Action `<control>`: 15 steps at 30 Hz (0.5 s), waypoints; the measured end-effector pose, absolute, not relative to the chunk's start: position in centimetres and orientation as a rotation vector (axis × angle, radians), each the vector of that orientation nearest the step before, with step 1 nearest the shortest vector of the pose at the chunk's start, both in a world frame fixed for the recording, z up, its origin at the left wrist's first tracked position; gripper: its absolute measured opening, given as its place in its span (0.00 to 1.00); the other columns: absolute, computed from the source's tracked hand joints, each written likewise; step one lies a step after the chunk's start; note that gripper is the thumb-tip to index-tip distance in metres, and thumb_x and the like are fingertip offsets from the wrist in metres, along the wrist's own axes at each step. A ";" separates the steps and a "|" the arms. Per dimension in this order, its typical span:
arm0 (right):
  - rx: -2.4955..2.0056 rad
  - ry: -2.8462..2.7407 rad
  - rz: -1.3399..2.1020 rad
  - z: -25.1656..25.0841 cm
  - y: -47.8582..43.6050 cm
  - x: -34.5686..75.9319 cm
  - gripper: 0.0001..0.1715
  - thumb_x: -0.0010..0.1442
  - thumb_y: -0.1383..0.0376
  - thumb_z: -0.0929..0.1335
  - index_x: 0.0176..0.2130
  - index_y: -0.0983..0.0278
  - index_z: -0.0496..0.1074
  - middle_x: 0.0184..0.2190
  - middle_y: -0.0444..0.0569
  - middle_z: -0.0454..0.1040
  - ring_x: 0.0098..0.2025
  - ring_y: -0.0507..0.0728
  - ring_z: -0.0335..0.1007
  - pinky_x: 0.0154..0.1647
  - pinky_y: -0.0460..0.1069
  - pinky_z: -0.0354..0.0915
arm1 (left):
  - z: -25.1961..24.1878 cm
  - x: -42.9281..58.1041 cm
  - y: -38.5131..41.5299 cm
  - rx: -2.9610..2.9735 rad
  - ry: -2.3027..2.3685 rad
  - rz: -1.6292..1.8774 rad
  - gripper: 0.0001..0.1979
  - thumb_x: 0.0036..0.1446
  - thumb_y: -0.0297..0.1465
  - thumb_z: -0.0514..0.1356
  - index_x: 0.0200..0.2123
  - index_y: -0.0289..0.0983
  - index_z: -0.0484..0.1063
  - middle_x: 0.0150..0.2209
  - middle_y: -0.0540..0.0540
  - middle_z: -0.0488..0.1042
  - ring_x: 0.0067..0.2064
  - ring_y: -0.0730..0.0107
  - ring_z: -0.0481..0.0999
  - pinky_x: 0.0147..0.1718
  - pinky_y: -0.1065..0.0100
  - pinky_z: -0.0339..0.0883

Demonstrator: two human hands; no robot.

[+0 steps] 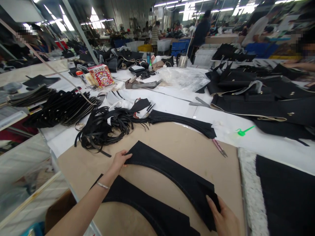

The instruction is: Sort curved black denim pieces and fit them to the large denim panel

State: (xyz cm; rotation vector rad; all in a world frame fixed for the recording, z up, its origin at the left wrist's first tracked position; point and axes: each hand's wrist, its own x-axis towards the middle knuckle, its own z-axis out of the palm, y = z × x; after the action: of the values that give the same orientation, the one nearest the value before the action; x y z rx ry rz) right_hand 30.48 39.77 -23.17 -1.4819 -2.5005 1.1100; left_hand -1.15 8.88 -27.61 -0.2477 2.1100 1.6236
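A curved black fabric panel stretches between my two hands over the tan board. My left hand pinches its far left end, thumb on top. At the near right end, my right hand grips the panel, where a corner appears folded up beside the thumb. A second black curved panel lies on the board closer to me, partly behind my left forearm. Beyond the held panel rests a stack of narrow curved black pieces. Pink-handled thread snips lie just off that stack's right end.
A tangle of black strips lies at the board's back left, beside stacked black pieces. Black panels are heaped at right. A green cap with a spout sits on the white table. A white-edged slab borders the board. People work beyond.
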 end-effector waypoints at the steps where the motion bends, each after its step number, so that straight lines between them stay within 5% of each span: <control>1: -1.478 -2.515 1.085 -23.3 39.7 30.5 0.36 0.53 0.39 0.59 0.46 0.61 0.70 0.38 0.53 0.77 0.42 0.66 0.72 0.42 0.55 0.64 | -27.9 -1.1 8.9 -0.244 2.148 1.589 0.19 0.37 0.43 0.65 0.29 0.35 0.69 0.22 0.51 0.70 0.22 0.72 0.68 0.14 0.74 0.57; 10: -1.452 -2.384 0.963 -22.6 38.8 31.2 0.29 0.55 0.47 0.59 0.49 0.62 0.61 0.21 0.40 0.64 0.24 0.57 0.65 0.26 0.50 0.58 | -28.4 -1.5 8.5 -0.134 2.378 1.319 0.16 0.36 0.43 0.64 0.22 0.37 0.66 0.16 0.54 0.64 0.20 0.72 0.63 0.14 0.74 0.53; 15: -1.433 -2.392 0.885 -22.8 38.6 31.3 0.27 0.55 0.51 0.59 0.50 0.62 0.61 0.21 0.38 0.60 0.23 0.56 0.63 0.26 0.50 0.56 | -30.1 -2.1 7.9 -0.149 2.329 1.353 0.18 0.36 0.45 0.64 0.24 0.37 0.67 0.17 0.55 0.63 0.19 0.73 0.62 0.15 0.73 0.55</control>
State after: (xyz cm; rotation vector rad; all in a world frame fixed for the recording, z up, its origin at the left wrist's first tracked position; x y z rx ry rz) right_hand 31.25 38.56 -22.81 -1.4328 -2.3921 0.8852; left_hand -2.12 7.87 -30.11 -0.1494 2.3287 1.3532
